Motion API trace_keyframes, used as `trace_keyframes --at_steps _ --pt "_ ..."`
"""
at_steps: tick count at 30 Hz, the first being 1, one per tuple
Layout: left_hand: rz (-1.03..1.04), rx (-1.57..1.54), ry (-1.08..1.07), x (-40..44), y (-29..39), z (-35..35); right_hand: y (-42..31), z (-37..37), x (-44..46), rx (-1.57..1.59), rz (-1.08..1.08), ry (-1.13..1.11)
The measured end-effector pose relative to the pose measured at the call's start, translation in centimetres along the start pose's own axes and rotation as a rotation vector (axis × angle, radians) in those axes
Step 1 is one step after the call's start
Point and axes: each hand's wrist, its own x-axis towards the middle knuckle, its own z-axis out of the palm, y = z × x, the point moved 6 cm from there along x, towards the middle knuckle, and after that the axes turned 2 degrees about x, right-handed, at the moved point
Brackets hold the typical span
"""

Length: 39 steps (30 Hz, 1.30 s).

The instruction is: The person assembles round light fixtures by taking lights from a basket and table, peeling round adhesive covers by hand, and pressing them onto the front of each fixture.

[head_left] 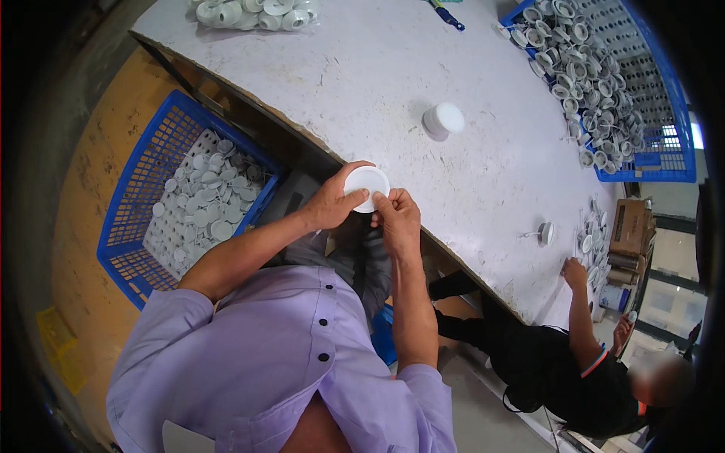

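A white round lid (367, 179) with a raised rim is held between both hands at the table's near edge. My left hand (333, 199) grips it from the left, thumb lying across its face and fingers behind. On its lower right, my right hand (398, 216) pinches the rim between thumb and fingers. What lies behind the lid is hidden. Beyond my hands, a short stack of white round lids (443, 119) stands on the white table (332, 98).
Left of me, a blue basket (124, 215) holds many pale round pieces; another blue basket (689, 143) at far right holds rimmed pieces with stems. A clear bag of white parts (260, 13) lies at the back. A co-worker (559, 366) in black handles similar pieces (595, 241) at right.
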Motion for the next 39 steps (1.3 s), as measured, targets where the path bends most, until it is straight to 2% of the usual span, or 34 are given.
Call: trace_keyframes --at_steps 10,19,25,28,29,30,32,34,35,36,37,38,39 --pt "-0.021 -0.061 -0.072 0.2 0.2 0.5 -0.3 -0.4 -0.1 0.124 0.012 -0.023" --pt "-0.005 0.053 -0.049 -0.4 0.0 0.7 -0.5 -0.3 -0.6 -0.009 -0.005 0.034" --pt "0.022 0.107 -0.003 -0.5 0.8 0.6 -0.2 -0.7 -0.9 0.03 -0.027 0.061" --pt "0.075 0.129 0.009 0.2 1.3 0.3 -1.2 -1.1 -1.1 -0.099 -0.049 0.081" --pt "-0.019 0.137 0.051 0.1 2.2 -0.3 -2.2 -1.7 -1.1 -0.092 -0.07 0.082" --pt "0.072 0.215 0.124 0.1 1.3 -1.7 -3.5 -4.1 -1.2 -0.121 -0.126 0.204" --pt "0.016 0.21 0.253 -0.8 1.3 -5.2 -6.1 -9.7 -1.5 -0.172 -0.231 0.422" --pt "-0.028 0.181 0.404 -2.4 -0.6 -9.8 -7.4 -19.9 -1.2 -0.382 -0.526 0.8" --pt "-0.118 0.055 0.44 -3.7 -4.2 -12.9 -8.2 -24.3 -1.8 -0.427 -0.495 0.975" --pt "-0.213 -0.12 0.505 -5.1 -5.7 -14.7 -10.6 -25.6 -3.6 -0.562 -0.509 1.197" --pt "-0.233 -0.159 0.516 -6.2 -7.0 -16.5 -10.1 -30.5 -3.5 -0.613 -0.537 1.322" --pt "-0.293 -0.094 0.559 -7.9 -8.5 -18.5 -9.7 -33.8 -3.4 -0.652 -0.454 1.398" --pt "-0.343 -0.194 0.586 -9.3 -10.4 -20.1 -9.7 -36.4 -3.2 -0.689 -0.369 1.471"
